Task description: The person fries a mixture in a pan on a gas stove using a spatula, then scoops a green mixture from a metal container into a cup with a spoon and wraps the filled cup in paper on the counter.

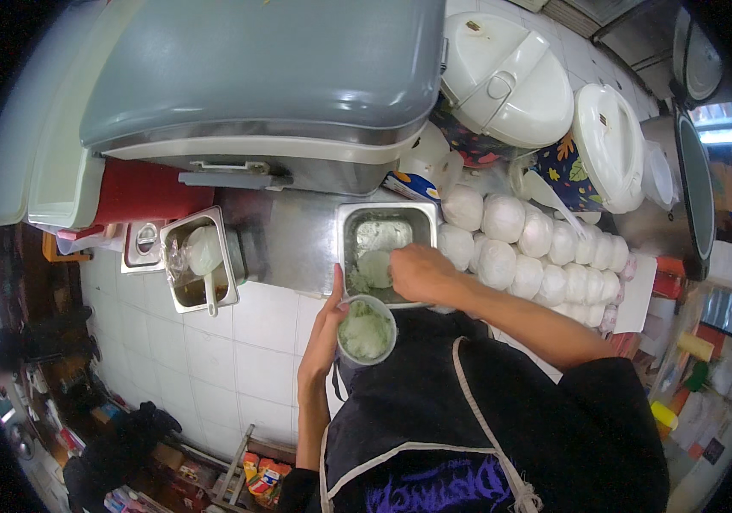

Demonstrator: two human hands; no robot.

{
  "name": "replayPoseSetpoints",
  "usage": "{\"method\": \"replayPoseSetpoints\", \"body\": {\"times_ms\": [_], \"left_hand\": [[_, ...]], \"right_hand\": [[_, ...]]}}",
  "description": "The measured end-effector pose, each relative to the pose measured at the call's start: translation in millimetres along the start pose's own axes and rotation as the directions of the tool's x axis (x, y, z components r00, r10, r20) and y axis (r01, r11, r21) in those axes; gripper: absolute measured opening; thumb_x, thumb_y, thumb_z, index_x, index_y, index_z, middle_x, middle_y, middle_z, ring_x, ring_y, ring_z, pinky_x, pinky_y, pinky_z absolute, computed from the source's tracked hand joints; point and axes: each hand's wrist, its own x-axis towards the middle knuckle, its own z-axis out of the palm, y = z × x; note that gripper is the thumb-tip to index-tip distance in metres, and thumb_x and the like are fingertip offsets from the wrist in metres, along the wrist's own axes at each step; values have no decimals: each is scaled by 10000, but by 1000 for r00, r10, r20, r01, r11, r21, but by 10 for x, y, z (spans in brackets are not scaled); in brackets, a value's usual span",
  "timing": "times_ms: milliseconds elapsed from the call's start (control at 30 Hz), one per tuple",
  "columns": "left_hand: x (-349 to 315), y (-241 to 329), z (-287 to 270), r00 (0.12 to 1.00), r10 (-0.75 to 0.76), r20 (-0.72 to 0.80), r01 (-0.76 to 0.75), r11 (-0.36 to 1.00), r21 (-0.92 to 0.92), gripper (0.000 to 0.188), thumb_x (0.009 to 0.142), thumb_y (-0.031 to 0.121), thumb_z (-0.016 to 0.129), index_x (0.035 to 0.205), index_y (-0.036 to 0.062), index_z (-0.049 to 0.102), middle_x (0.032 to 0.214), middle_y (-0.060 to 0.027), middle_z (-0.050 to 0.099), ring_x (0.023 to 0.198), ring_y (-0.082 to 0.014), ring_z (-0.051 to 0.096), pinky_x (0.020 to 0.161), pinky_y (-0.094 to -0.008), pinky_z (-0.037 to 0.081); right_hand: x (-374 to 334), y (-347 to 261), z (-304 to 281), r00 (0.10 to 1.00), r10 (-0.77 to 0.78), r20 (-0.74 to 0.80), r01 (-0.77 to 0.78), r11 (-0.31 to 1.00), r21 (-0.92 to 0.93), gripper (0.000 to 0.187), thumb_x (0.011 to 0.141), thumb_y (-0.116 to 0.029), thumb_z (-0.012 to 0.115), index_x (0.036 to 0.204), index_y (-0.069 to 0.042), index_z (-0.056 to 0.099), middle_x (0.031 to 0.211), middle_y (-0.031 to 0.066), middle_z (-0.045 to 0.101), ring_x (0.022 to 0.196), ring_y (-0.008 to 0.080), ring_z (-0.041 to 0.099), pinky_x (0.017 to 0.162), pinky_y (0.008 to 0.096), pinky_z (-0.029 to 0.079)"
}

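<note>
My left hand (328, 318) is closed around a pale cup (394, 335), whose mouth faces up just in front of a metal pan (430, 210). Soft green and white food (364, 333), looking like shaved ice, fills much of the cup. Over the near part of the pan, my right hand (417, 272) is closed, with a pale rounded scoop (374, 269) at its fingers. The scoop's handle is hidden by the hand. A little wet, greenish stuff lies around it in the pan.
To the right, rows of stacked white cups (503, 218) stand close to the pan. Behind are a large grey-lidded cooler (272, 68) and white-lidded jugs (507, 81). On the left, another metal pan (227, 224) holds a white ladle (203, 250).
</note>
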Motion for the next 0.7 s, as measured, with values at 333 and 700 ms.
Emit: {"method": "replayPoseSetpoints", "body": {"times_ms": [333,700], "left_hand": [[-51,34,-10,998,-52,27,54,994,-90,731,952,180,387,1626,-12,180,1717,-122,182,1578,-248,176,1253,-315,130],[-46,74,-22,996,-85,27,87,993,-75,712,964,188,396,1632,24,212,1707,-126,221,1569,-259,210,1251,-327,156]], "right_hand": [[135,247,293,1000,17,-16,-9,908,419,316,984,-264,618,876,24,691,831,265,680,770,414,670,718,497,496],[-118,343,147,994,-102,31,51,707,706,327,1041,-223,572,868,53,596,612,89,520,612,143,530,600,368,437]]}}
